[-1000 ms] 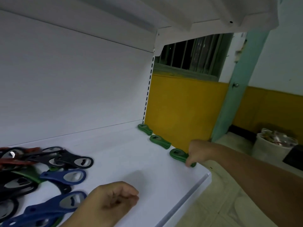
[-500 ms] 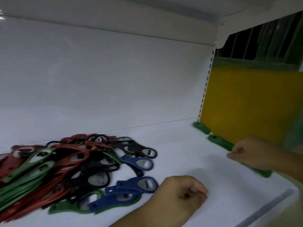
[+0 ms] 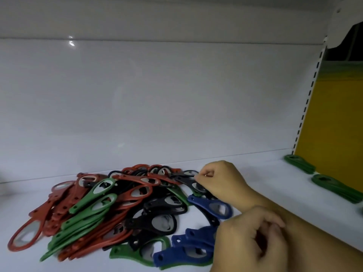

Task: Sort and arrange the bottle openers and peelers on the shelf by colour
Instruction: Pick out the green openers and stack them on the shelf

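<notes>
While right hand (image 3: 218, 180) pinches black opener (image 3: 184, 179), left hand (image 3: 249, 239) curled, empty.

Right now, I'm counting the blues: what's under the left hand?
Blue openers stacked on a green opener run under the left hand. Their right ends are covered, so the count is unsure.

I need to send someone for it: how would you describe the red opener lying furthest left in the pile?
On the white shelf, look at the mixed pile of openers. The red opener sits at its far-left edge. Unlike the neighbouring reds, whose rings point to the back wall, its oval ring points forward, clear of the heap.
</notes>
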Tool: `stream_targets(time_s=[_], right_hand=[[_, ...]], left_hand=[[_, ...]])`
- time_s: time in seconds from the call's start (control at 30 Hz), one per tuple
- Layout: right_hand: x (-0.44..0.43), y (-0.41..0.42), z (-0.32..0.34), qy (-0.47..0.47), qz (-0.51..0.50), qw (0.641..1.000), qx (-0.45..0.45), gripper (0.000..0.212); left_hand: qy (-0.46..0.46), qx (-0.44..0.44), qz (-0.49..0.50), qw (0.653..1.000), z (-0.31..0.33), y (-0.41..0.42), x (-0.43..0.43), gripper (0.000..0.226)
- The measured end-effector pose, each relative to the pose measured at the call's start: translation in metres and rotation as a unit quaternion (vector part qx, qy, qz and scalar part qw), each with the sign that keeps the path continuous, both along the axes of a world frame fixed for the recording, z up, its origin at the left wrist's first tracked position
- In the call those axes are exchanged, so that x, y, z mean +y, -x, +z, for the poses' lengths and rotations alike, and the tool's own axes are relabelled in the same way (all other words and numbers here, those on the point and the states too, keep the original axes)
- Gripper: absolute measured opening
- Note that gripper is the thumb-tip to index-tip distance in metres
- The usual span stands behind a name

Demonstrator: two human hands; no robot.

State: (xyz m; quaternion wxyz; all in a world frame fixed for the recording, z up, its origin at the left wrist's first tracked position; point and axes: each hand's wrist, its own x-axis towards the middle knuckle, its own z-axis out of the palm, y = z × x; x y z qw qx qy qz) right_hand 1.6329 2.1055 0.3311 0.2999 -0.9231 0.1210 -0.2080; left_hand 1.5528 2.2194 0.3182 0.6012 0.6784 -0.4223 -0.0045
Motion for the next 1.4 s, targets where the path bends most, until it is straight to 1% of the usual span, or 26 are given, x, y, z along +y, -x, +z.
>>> stream_targets(time_s=[0.07, 0.13, 0.2, 0.3, 0.4, 0.47, 0.53, 0.57, 0.63, 0.7, 0.77, 0.87, 0.93, 1.0, 1.07, 1.13, 1.17, 1.23, 1.3, 1.4], right_hand=[[0.010, -0.005, -0.009, 0.023, 0.043, 0.998, 0.031, 0.023], [0.012, -0.008, -0.013, 0.081, 0.067, 0.993, 0.061, 0.027], [0.010, -0.008, -0.013, 0.107, 0.059, 0.989, 0.079, 0.032], [0.010, -0.007, -0.010, 0.151, 0.038, 0.985, 0.067, 0.040], [0.006, -0.010, -0.008, 0.175, 0.011, 0.981, 0.084, 0.036], [-0.002, -0.013, -0.010, 0.145, -0.002, 0.984, 0.107, 0.028], [-0.011, -0.013, -0.015, 0.086, 0.002, 0.991, 0.102, 0.020], [-0.015, -0.013, -0.017, 0.099, -0.003, 0.990, 0.101, 0.018], [-0.017, -0.010, -0.015, 0.153, -0.036, 0.980, 0.121, 0.019], [-0.019, -0.012, -0.015, 0.154, -0.060, 0.979, 0.122, 0.025], [-0.023, -0.014, -0.018, 0.141, -0.081, 0.980, 0.114, 0.026], [-0.035, -0.016, -0.022, 0.120, -0.104, 0.977, 0.144, 0.025], [-0.042, -0.015, -0.022, 0.100, -0.115, 0.977, 0.146, 0.024], [-0.046, -0.014, -0.021, 0.092, -0.122, 0.980, 0.130, 0.023], [-0.046, -0.011, -0.017, 0.091, -0.118, 0.984, 0.093, 0.015], [-0.039, -0.009, -0.014, 0.078, -0.080, 0.993, 0.050, 0.014], [-0.033, -0.009, -0.013, 0.077, -0.045, 0.995, 0.046, 0.015], [-0.022, -0.009, -0.014, 0.101, 0.011, 0.991, 0.093, 0.028], [-0.017, -0.010, -0.016, 0.134, 0.010, 0.981, 0.138, 0.045], [-0.018, -0.011, -0.017, 0.158, -0.028, 0.977, 0.140, 0.058]], left_hand=[[0.011, 0.015, 0.020, 1.000, -0.002, -0.001, -0.002, 0.015], [0.023, 0.040, 0.025, 0.999, -0.006, -0.003, -0.006, 0.023], [0.019, 0.055, 0.030, 0.998, -0.007, -0.003, -0.009, 0.025], [-0.005, 0.055, 0.037, 0.998, 0.000, -0.002, -0.005, 0.022], [0.007, 0.081, 0.012, 0.997, 0.014, -0.006, 0.000, 0.018], [0.027, 0.098, 0.008, 0.995, 0.027, -0.016, 0.003, 0.016], [0.017, 0.124, -0.004, 0.992, 0.039, -0.035, 0.011, 0.025], [0.007, 0.135, -0.001, 0.991, 0.042, -0.047, 0.020, 0.030], [0.000, 0.142, 0.050, 0.989, 0.038, -0.070, 0.043, 0.034], [0.018, 0.132, 0.129, 0.983, 0.028, -0.092, 0.065, 0.037], [0.037, 0.127, 0.172, 0.976, 0.019, -0.107, 0.076, 0.037], [0.046, 0.113, 0.179, 0.976, 0.017, -0.111, 0.081, 0.032], [0.037, 0.108, 0.172, 0.978, 0.016, -0.108, 0.080, 0.027], [0.024, 0.110, 0.166, 0.980, 0.015, -0.105, 0.079, 0.025], [0.024, 0.116, 0.171, 0.978, 0.015, -0.104, 0.078, 0.028], [0.027, 0.128, 0.173, 0.976, 0.017, -0.103, 0.077, 0.027], [0.030, 0.132, 0.170, 0.976, 0.018, -0.102, 0.077, 0.027], [0.029, 0.142, 0.160, 0.976, 0.018, -0.100, 0.076, 0.025], [0.025, 0.148, 0.153, 0.977, 0.017, -0.099, 0.075, 0.024], [0.019, 0.148, 0.149, 0.978, 0.016, -0.099, 0.075, 0.025]])
